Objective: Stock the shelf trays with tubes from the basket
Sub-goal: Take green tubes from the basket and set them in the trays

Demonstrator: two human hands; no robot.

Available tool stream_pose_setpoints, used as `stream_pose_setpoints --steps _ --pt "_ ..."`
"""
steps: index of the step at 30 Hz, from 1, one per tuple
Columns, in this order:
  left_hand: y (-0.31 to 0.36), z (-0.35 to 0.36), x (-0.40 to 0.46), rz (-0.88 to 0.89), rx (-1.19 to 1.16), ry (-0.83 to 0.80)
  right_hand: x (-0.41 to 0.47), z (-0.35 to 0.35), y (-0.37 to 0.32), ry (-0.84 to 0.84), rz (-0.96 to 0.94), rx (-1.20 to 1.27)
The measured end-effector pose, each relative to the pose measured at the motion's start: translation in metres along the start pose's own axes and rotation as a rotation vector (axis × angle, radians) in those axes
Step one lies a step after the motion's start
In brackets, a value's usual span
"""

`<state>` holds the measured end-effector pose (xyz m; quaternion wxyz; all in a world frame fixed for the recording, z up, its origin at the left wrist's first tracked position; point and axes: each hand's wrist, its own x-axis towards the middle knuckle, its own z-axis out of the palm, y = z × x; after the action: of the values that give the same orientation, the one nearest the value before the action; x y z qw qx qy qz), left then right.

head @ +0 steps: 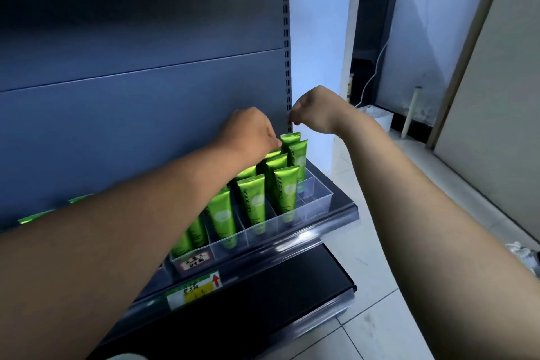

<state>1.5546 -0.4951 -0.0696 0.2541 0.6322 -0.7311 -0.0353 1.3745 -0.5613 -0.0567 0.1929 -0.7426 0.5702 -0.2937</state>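
Shelf [336, 213], dark, with clear tray [318, 199] at 3 o'clock end. Green tubes [251, 199] upright in tray rows, caps down. Left hand [248, 131] at 12 o'clock of tubes, fingers curled down, tips touching top edge of back tube [290, 139]. Right hand [314, 109] at 1 o'clock, above tubes, fingers curled; cannot tell if holding anything. No basket seen.

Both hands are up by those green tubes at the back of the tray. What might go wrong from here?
The left hand touches the top of the rearmost green tube; a nudge might tip the upright tubes leaning behind one another. The right hand hovers curled by the slotted shelf upright and might knock it.
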Motion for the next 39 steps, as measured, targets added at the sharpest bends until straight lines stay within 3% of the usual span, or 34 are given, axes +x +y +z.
stream_pose_setpoints --steps 6,10,15,17,19,22,25,28,33,36,39 --pt "-0.022 -0.057 -0.072 0.017 0.070 0.007 -0.052 0.019 -0.077 -0.101 -0.189 -0.247" --pt "-0.042 -0.106 -0.150 0.035 0.147 -0.021 -0.116 0.048 -0.155 -0.186 -0.437 -0.437" --pt "-0.087 -0.148 -0.270 -0.089 0.267 0.004 -0.206 0.093 -0.225 -0.137 -0.630 -0.381" --pt "-0.115 -0.149 -0.328 -0.175 0.228 -0.150 -0.240 0.114 -0.239 -0.226 -0.616 -0.420" --pt "-0.145 -0.139 -0.381 -0.255 0.223 -0.406 -0.262 0.136 -0.244 -0.360 -0.582 -0.499" --pt "-0.179 -0.113 -0.443 -0.384 0.175 -0.803 -0.285 0.183 -0.246 -0.657 -0.596 -0.574" --pt "-0.184 -0.078 -0.466 -0.372 0.211 -1.146 -0.303 0.234 -0.239 -0.977 -0.663 -0.761" --pt "-0.188 -0.035 -0.478 -0.383 0.158 -1.232 -0.322 0.280 -0.220 -1.292 -0.635 -0.976" --pt "-0.203 0.019 -0.512 -0.436 0.199 -1.493 -0.340 0.319 -0.201 -1.517 -0.589 -1.076" --pt "-0.208 0.022 -0.512 -0.471 0.107 -1.470 -0.348 0.330 -0.197 -1.607 -0.555 -1.068" --pt "-0.214 0.024 -0.509 -0.481 0.044 -1.376 -0.362 0.346 -0.191 -1.680 -0.706 -1.233"
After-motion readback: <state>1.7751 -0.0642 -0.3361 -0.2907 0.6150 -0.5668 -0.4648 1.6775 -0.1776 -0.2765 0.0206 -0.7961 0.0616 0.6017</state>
